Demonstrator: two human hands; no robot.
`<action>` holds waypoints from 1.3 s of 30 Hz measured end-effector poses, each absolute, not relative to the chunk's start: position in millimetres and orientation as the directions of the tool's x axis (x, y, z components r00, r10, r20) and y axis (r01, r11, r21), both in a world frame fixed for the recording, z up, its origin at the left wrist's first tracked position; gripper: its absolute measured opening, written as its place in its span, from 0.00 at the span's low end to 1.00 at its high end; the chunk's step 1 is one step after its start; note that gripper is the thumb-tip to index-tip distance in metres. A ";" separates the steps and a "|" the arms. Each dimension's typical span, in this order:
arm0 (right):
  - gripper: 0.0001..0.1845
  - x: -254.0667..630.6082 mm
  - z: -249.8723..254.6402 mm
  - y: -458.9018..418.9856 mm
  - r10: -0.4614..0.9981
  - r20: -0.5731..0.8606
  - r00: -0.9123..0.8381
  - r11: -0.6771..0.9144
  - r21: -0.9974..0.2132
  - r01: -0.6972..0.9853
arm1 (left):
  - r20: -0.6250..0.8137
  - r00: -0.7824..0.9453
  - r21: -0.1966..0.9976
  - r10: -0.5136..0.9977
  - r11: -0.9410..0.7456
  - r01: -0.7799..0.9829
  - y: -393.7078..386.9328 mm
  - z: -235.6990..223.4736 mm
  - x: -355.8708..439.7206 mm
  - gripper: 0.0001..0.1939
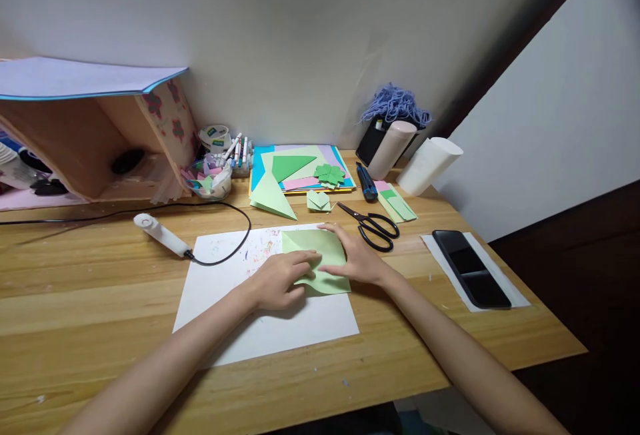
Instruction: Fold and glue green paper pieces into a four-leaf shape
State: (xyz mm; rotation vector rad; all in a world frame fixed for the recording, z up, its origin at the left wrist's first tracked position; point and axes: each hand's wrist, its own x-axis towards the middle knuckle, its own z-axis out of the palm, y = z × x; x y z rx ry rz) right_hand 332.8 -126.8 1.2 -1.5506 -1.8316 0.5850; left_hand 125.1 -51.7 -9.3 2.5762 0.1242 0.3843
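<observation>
A light green sheet of paper (327, 246) lies on a larger white sheet (240, 335), its lower edge slightly raised and wavy. My left hand (280, 280) is on the green paper's lower left part, fingers closed over it; that corner is hidden beneath them. My right hand (360, 255) rests at the paper's right edge, its thumb and fingers spread apart, the thumb lying on the sheet and the fingers by the far edge. Just beyond it are black-handled scissors (379, 230). A folded pale green paper heart (319, 201) sits behind the green sheet.
At the back lie stacked coloured papers (257, 165) with a green paper clover (329, 175). A white corded device (160, 234) is at left. A blue cutter (367, 183), paper strips (397, 203) and white roll (430, 165) stand right, with a phone (470, 268) nearer the edge.
</observation>
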 end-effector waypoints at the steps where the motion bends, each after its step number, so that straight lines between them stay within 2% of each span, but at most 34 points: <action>1: 0.36 335.1 -1.7 -126.8 0.982 0.189 -0.021 0.151 -0.707 0.690 | 0.237 0.957 0.528 0.165 -0.849 0.015 -51.2 -9.9 125.4 0.20; 3: 0.34 341.4 -5.7 -126.8 0.980 0.178 0.085 0.073 -0.728 0.682 | 0.207 0.962 0.546 0.177 -0.837 0.036 -49.7 -10.8 126.0 0.23; 5: 0.31 350.0 -4.6 -127.4 0.971 0.224 0.087 0.106 -0.722 0.684 | 0.174 0.967 0.568 0.188 -0.821 0.058 -47.6 -11.1 126.4 0.25; 7: 0.22 359.8 1.4 -129.1 0.958 0.286 -0.032 0.228 -0.686 0.691 | 0.152 0.965 0.606 0.216 -0.791 0.082 -45.0 -11.2 126.6 0.24; 8: 0.18 364.6 4.8 -130.0 0.955 0.273 -0.118 0.279 -0.686 0.672 | 0.142 0.959 0.628 0.247 -0.771 0.105 -43.7 -11.1 126.8 0.23; 10: 0.15 371.7 9.4 -131.4 0.951 0.160 -0.264 0.289 -0.758 0.584 | 0.117 0.931 0.664 0.346 -0.724 0.185 -41.5 -11.1 127.7 0.18; 12: 0.16 373.7 7.9 -131.1 0.951 0.051 -0.305 0.208 -0.835 0.509 | 0.096 0.885 0.681 0.456 -0.678 0.276 -39.8 -11.4 129.6 0.15; 15: 0.16 365.8 -4.4 -128.1 0.989 0.009 -0.147 0.082 -0.865 0.496 | 0.105 0.812 0.695 0.575 -0.626 0.354 -38.2 -13.0 133.6 0.14; 20: 0.15 342.3 -21.3 -123.7 0.974 0.107 0.200 -0.036 -0.799 0.600 | 0.212 0.660 0.705 0.721 -0.580 0.407 -33.7 -18.9 139.2 0.10; 24: 0.17 332.8 -19.5 -123.8 0.942 0.145 0.304 -0.110 -0.721 0.685 | 0.286 0.636 0.629 0.717 -0.641 0.439 -25.6 -25.3 141.7 0.09; 29: 0.15 331.5 -18.1 -125.3 0.928 0.146 0.342 -0.163 -0.667 0.727 | 0.275 0.662 0.548 0.697 -0.679 0.488 -18.4 -26.2 141.9 0.09; 31: 0.12 332.7 -19.6 -126.1 0.923 0.149 0.354 -0.165 -0.677 0.717 | 0.249 0.657 0.583 0.712 -0.651 0.485 -18.5 -24.0 141.1 0.08; 34: 0.10 335.6 -22.5 -126.7 0.910 0.138 0.392 -0.163 -0.750 0.641 | 0.210 0.644 0.708 0.735 -0.569 0.418 -20.6 -20.6 139.7 0.07; 39: 0.13 341.3 -26.0 -125.5 0.925 0.047 0.377 -0.100 -0.927 0.360 | 0.196 0.587 0.881 0.785 -0.404 0.247 -23.4 -21.6 139.2 0.07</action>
